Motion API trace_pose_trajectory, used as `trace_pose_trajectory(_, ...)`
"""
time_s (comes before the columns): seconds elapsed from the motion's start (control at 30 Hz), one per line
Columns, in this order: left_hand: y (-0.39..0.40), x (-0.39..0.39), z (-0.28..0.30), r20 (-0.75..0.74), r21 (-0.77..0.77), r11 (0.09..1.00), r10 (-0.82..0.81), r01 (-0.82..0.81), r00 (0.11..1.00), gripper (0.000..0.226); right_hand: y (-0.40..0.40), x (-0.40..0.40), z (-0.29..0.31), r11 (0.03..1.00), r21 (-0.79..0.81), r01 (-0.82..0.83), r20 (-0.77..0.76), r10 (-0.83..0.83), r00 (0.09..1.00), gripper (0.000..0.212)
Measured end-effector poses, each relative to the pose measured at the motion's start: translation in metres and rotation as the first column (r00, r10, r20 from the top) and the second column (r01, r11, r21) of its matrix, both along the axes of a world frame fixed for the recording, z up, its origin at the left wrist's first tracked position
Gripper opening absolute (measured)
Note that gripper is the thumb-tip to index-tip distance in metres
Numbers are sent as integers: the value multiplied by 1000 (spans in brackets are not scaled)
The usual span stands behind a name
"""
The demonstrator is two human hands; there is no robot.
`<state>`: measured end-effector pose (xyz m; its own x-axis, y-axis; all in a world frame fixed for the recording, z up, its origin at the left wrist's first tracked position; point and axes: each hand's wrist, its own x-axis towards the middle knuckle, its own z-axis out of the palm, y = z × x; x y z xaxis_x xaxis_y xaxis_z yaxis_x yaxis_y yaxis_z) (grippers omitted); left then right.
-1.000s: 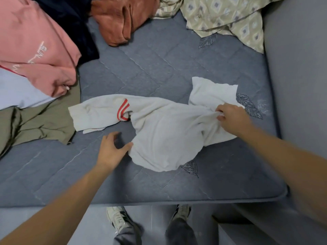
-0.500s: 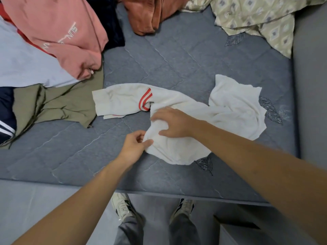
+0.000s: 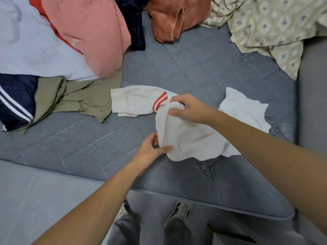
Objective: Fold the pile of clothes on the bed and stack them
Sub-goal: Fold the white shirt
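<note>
Both hands: on one white garment (image 3: 187,135), which lies crumpled on the grey mattress (image 3: 194,71) near its front edge.
Right hand (image 3: 189,108): my grip is closed on a bunched fold of the white cloth, fingers curled over the top, just beside the two red stripes (image 3: 160,103) on the sleeve.
Left hand (image 3: 150,151): my grip pinches the lower left edge of the same cloth, thumb laid along the fabric, fingers tucked behind it.
White garment: sleeve stretched flat to the left, body heaped under my right forearm, another part spread to the right towards the bed's side.
Pile, left: a pink top (image 3: 88,32) lies over a pale blue piece (image 3: 30,50); below them an olive piece (image 3: 79,99) and a navy one with white stripes (image 3: 16,101).
Pile, far edge: a dark navy garment (image 3: 134,23) beside a rust-brown one (image 3: 169,20).
Far right: a patterned beige cloth (image 3: 276,27), well apart from the white garment.
Below the bed: my two shoes (image 3: 180,211) on the floor.
</note>
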<state>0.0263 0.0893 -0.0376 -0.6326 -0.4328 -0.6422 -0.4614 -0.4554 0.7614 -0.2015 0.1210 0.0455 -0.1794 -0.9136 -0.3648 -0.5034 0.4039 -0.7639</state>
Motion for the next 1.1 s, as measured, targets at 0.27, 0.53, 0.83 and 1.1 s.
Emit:
trace_pose_trajectory(0.27, 11, -35, 37, -14, -188, 965, -187, 181, 982, 38, 26, -44, 82, 969, -89, 230, -10, -232, 973, 3)
trace_pose_trajectory(0.53, -50, -47, 157, 27, -529, 802, -311, 277, 950, 30, 73, -86, 208, 936, -85, 343, -41, -347, 937, 11)
trace_pose_trajectory(0.83, -111, -47, 358, 3, -780, 563, -436, 275, 900, 32, 84, -74, 380, 975, -141, 172, -379, -213, 900, 12)
trace_pose_trajectory(1.1, -136, -33, 523, 96, -894, 331, -519, 303, 849, 32, 94, -51, 487, 852, -444, 276, -384, -459, 801, 14)
